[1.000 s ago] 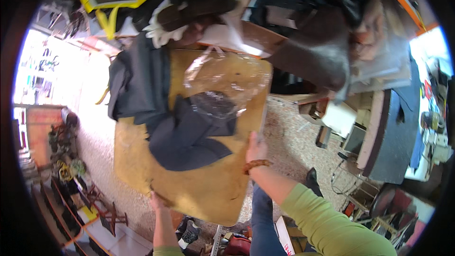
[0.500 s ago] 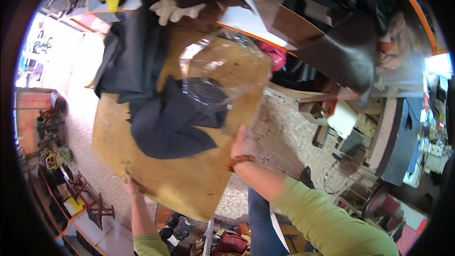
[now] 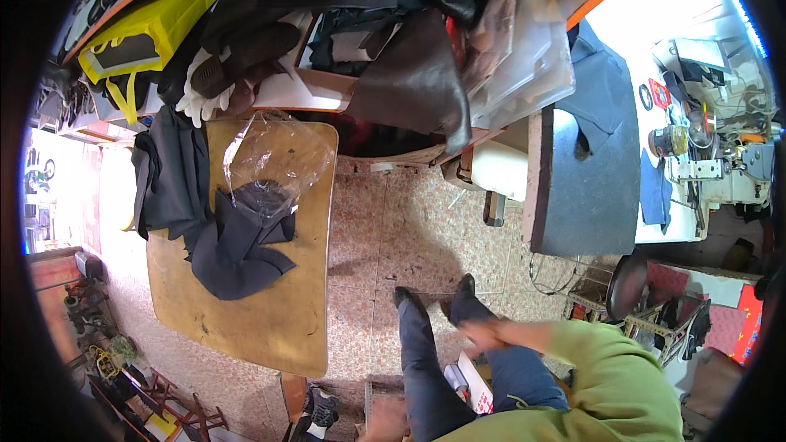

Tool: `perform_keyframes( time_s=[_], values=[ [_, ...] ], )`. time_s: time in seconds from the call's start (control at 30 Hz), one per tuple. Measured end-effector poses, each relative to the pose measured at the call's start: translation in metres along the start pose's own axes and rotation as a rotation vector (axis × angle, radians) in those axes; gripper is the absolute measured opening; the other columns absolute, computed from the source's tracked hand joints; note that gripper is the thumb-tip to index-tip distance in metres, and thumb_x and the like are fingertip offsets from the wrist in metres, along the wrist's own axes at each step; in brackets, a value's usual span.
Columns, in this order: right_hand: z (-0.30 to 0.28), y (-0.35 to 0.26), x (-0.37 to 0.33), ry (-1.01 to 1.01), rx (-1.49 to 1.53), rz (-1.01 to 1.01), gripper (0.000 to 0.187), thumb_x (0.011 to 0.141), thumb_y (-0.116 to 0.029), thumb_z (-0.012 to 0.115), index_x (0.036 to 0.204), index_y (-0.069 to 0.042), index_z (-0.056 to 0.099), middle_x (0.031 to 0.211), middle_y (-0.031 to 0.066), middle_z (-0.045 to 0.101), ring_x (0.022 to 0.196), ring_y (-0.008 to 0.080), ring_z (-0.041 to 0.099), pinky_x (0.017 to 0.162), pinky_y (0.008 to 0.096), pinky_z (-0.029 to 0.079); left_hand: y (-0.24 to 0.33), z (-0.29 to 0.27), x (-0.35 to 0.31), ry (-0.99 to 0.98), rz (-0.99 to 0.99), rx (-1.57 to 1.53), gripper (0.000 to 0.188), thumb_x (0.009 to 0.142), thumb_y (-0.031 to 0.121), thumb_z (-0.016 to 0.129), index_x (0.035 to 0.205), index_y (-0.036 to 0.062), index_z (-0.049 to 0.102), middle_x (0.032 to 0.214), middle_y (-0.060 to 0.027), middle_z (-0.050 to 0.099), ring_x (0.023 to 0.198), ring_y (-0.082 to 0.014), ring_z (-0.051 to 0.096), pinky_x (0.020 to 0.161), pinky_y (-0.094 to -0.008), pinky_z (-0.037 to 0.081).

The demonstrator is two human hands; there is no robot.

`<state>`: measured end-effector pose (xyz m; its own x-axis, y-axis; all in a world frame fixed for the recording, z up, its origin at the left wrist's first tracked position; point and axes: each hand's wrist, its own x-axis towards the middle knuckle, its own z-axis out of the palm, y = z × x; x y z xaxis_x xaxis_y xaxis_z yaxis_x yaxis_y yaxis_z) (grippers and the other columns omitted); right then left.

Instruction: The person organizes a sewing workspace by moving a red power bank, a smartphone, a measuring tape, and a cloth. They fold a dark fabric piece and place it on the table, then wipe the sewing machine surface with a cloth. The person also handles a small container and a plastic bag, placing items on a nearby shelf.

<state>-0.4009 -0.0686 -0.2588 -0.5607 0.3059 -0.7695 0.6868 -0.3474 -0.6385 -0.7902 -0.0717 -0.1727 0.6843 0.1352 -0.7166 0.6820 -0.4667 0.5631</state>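
My right hand is low in front of my right leg, close to the knee, its fingers too unclear to read. Beside my left thigh, at the lower edge, my left hand is blurred, and whatever it may touch is hidden. To the left stands a worn wooden table, with neither hand on it. Dark cut fabric pieces lie on its top, partly under a crumpled clear plastic bag. More dark sheet material is draped over the table's far left corner.
A crowded shelf at the far side bears a yellow bag, brown leather and plastic sheets. At right are a black-topped bench, a sewing machine and a round stool. Speckled tile floor lies between.
Both hands have left the wooden table's edges and come back toward my legs. The view has swung right, so the table now appears farther left.
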Motion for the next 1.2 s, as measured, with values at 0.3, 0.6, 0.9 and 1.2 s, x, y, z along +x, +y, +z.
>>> perform_keyframes(
  time_s=[0.3, 0.6, 0.9, 1.2],
  values=[
    [0.161, 0.066, -0.205, 0.269, -0.029, 0.078, 0.014, 0.087, -0.024, 0.065, 0.100, -0.018, 0.064, 0.104, 0.0093, 0.061, 0.101, 0.0289, 0.059, 0.086, 0.0398, 0.049, 0.091, -0.018, 0.040, -0.190, 0.077, -0.148, 0.030, 0.086, 0.027, 0.062, 0.112, 0.0117, 0.060, 0.107, -0.0135, 0.057, 0.107, -0.0347, 0.054, 0.092, -0.0473, 0.045],
    [0.205, 0.080, -0.236, -0.179, 1.261, 0.110, 0.019, 0.077, 0.001, 0.060, 0.094, -0.008, 0.062, 0.087, -0.0036, 0.056, 0.078, 0.0099, 0.051, 0.070, 0.0239, 0.042, 0.087, -0.027, 0.044, -0.627, -0.171, -0.592, 0.016, 0.084, 0.023, 0.065, 0.096, 0.0126, 0.067, 0.087, -0.0053, 0.068, 0.086, -0.0238, 0.065, 0.076, -0.0394, 0.049],
    [0.095, 0.186, -0.036, 0.539, 0.896, 0.365, 0.029, 0.081, -0.009, 0.063, 0.109, -0.003, 0.058, 0.102, 0.0079, 0.058, 0.091, 0.0242, 0.054, 0.082, 0.0334, 0.042, -0.002, -0.023, 0.238, -0.944, 0.258, -0.474, 0.026, 0.089, 0.030, 0.065, 0.103, 0.0081, 0.065, 0.081, -0.0082, 0.067, 0.072, -0.0190, 0.067, 0.058, -0.0349, 0.055],
    [-0.181, 0.338, 0.134, 1.747, 0.200, 0.385, 0.045, 0.085, -0.019, 0.067, 0.123, 0.002, 0.054, 0.118, 0.0193, 0.059, 0.105, 0.0386, 0.056, 0.095, 0.0429, 0.043, -0.065, -0.150, 0.483, 0.451, 0.163, 0.013, 0.054, 0.092, 0.042, 0.058, 0.130, 0.0033, 0.051, 0.124, -0.0242, 0.057, 0.116, -0.0410, 0.055, 0.093, -0.0486, 0.048]
  ],
)
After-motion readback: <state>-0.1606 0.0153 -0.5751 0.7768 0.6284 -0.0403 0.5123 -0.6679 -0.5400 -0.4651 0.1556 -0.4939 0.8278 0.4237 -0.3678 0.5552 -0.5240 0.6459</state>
